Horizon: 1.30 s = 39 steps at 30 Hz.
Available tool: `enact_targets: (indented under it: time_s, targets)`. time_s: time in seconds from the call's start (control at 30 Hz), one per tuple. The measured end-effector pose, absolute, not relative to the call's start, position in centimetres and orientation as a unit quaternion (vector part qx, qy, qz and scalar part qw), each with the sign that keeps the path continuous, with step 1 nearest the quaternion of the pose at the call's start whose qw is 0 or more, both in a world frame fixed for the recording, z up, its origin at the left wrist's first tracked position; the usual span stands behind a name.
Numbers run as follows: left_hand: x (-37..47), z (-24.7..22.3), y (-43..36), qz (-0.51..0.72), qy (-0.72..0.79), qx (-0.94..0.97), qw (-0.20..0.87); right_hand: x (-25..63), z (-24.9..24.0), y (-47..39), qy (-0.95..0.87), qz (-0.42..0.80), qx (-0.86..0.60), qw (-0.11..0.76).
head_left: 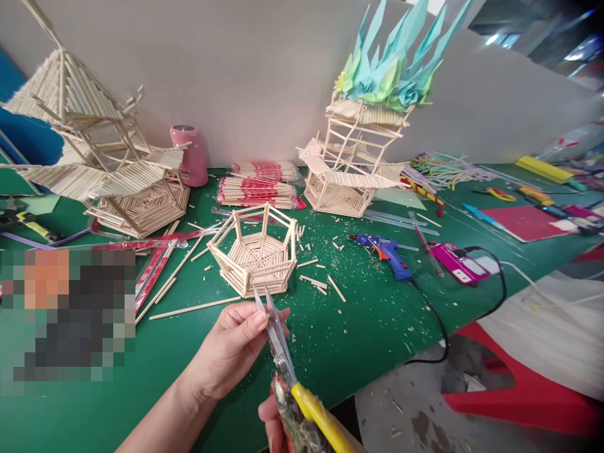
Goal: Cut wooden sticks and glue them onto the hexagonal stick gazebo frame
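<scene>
My right hand (274,425) grips scissors (279,343) with a yellow handle, their long metal blades slightly apart and pointing away from me. Beside the blades, my left hand (240,333) is closed in a pinch, thumb against the blade area; what it holds, if anything, is hidden. Just beyond the scissor tips sits a hexagonal frame of wooden sticks (257,251), with a slatted base, uprights and a top rim. A loose stick (195,308) lies left of my hands, and short cut pieces (314,283) are scattered to the right of the frame.
Stick pavilions stand behind at left (136,182) and right (344,182), the latter topped with teal paper. Between them are bundled sticks (257,192) and a pink bottle (194,157). A blue glue gun (384,251) trails a cable off the green table (358,340) beside a red stool (500,384).
</scene>
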<state>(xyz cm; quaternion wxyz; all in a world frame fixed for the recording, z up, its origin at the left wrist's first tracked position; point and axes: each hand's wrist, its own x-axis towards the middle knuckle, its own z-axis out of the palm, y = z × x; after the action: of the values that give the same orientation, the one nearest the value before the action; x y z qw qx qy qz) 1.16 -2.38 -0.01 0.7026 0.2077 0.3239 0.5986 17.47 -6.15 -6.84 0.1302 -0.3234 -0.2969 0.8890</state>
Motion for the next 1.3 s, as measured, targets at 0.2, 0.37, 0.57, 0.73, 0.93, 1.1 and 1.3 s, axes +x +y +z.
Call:
enact_targets:
  time_s: [0.2, 0.37, 0.57, 0.73, 0.93, 1.1, 1.3]
  targets:
    - [0.4, 0.1, -2.6, 0.568, 0.337, 0.232, 0.714, 16.9, -7.2, -6.2, -0.16, 0.924, -0.339, 0.079]
    - [0.0, 0.3, -2.5, 0.563, 0.335, 0.233, 0.718, 16.7, -6.5, -6.2, -0.132, 0.913, -0.371, 0.104]
    - [0.9, 0.1, -2.6, 0.602, 0.33, 0.193, 0.701, 16.6, -8.0, -6.1, -0.069, 0.936, -0.342, 0.045]
    - [1.7, -0.3, -2.7, 0.616, 0.345, 0.141, 0.694, 16.6, -8.1, -6.1, -0.05, 0.938, -0.338, 0.05]
    - [1.6, -0.3, -2.6, 0.613, 0.357, 0.159, 0.687, 17.1, -6.2, -6.4, -0.127, 0.934, -0.311, 0.124]
    - [1.2, -0.1, -2.8, 0.604, 0.338, 0.186, 0.698, 17.2, -5.2, -6.1, -0.172, 0.933, -0.286, 0.132]
    - [1.0, -0.2, -2.9, 0.601, 0.327, 0.187, 0.705, 17.3, -5.2, -6.0, -0.15, 0.951, -0.23, 0.14]
